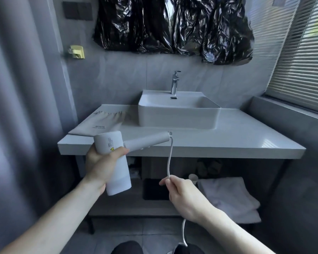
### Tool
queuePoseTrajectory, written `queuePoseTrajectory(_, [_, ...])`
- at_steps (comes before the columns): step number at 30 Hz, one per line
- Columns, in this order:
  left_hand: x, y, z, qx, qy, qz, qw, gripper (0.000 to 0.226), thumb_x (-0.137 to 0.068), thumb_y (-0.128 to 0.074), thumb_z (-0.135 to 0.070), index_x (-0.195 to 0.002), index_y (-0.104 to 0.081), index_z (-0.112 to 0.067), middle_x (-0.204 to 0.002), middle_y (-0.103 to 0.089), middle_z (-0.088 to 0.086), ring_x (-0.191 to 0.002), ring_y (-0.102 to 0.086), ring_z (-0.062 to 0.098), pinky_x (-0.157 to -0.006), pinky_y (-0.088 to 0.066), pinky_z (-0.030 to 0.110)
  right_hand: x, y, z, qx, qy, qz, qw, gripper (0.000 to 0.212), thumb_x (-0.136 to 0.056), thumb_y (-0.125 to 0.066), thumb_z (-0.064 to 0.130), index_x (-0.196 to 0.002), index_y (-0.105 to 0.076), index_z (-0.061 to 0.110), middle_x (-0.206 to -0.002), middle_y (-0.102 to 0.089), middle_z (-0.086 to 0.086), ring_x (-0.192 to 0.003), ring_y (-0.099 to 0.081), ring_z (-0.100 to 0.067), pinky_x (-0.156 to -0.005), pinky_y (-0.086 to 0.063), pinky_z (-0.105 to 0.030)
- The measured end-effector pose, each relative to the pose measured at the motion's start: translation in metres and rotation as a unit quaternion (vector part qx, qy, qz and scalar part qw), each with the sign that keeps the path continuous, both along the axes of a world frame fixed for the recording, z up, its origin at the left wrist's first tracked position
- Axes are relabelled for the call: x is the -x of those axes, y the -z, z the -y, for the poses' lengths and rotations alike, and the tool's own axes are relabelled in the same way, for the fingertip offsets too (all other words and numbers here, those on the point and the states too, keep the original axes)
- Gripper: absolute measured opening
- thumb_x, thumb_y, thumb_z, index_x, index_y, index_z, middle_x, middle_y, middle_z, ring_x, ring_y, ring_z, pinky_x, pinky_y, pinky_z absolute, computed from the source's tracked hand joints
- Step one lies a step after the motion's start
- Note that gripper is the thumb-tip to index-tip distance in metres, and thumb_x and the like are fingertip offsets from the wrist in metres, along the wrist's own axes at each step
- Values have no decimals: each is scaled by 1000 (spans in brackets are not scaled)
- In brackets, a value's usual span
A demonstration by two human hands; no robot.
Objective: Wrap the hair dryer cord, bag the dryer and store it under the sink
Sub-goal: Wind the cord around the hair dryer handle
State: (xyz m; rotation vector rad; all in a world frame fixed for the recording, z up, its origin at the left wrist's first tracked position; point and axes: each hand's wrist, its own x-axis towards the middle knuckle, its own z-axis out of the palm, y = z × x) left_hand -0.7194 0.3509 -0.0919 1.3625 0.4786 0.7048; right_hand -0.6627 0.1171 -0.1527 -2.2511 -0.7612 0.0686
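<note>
Hair dryer (116, 158) held up just in front of the counter (246, 136), level with its front edge and to the left of the sink basin (178, 114). The left hand (101, 165) grips the white barrel, fingers and thumb curled round it, and the dryer's handle points right toward the basin's front wall. From the handle's end the white cord (170, 154) hangs down in a loose curve to the right hand (182, 195), which is below the counter's edge with its fingers closed round the cord, pinching it near the fingertips. Below that hand the cord comes out again and trails toward the floor. A pale fabric bag (99, 123) lies flat on the counter, just left of the basin, apart from both hands. A chrome faucet (175, 82) stands at the back of the basin. Under the counter an open shelf (128, 208) holds folded white towels (229, 195) to the right and a dark mat (152, 189) near the middle. Crinkled black plastic (173, 24) covers the wall above the basin
</note>
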Motion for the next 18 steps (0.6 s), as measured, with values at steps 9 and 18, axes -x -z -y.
queuePoseTrajectory(9, [19, 3, 5, -183, 9, -30, 983, 53, -53, -89, -24, -101, -68, -20, -92, -79, 4, -77, -72, 23, -76, -61, 43, 28, -62, 23, 77, -13, 114, 990, 47, -107, -42, 47, -87, -71, 16, -54, -62, 11, -51, -52, -12, -62, -51, -39])
queuePoseTrajectory(18, [58, -2, 28, -318, 111, -6, 942, 49, -64, -97, -10, -99, -67, -24, -94, -76, -6, -77, -70, 9, -68, -56, 22, 20, -113, 38, 61, -46, 228, 971, 43, -93, -63, 37, -63, -54, 7, -57, -53, -15, -54, -53, -32, -55, -47, -41])
